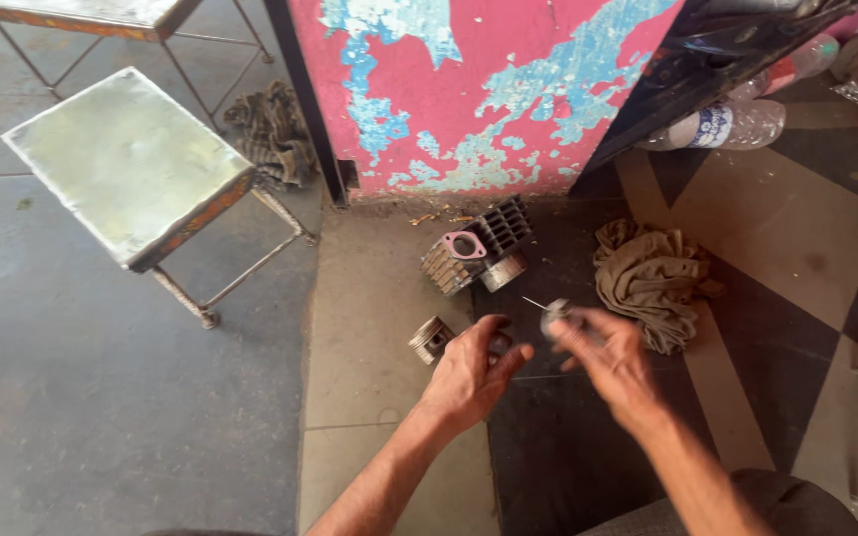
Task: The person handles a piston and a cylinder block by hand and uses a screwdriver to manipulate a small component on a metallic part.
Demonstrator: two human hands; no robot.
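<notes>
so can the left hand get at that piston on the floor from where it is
Probably yes: the piston lies on bare floor just left of the left hand, nothing between them.

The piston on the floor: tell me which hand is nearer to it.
Left. The left hand hovers just right of the piston, almost beside it. The right hand, blurred and holding a small metal part, is farther right, beyond the left hand.

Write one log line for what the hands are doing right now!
left hand: near piston, hold unclear | right hand: blurred, pinching small metal part | engine cylinder and rag on floor
</notes>
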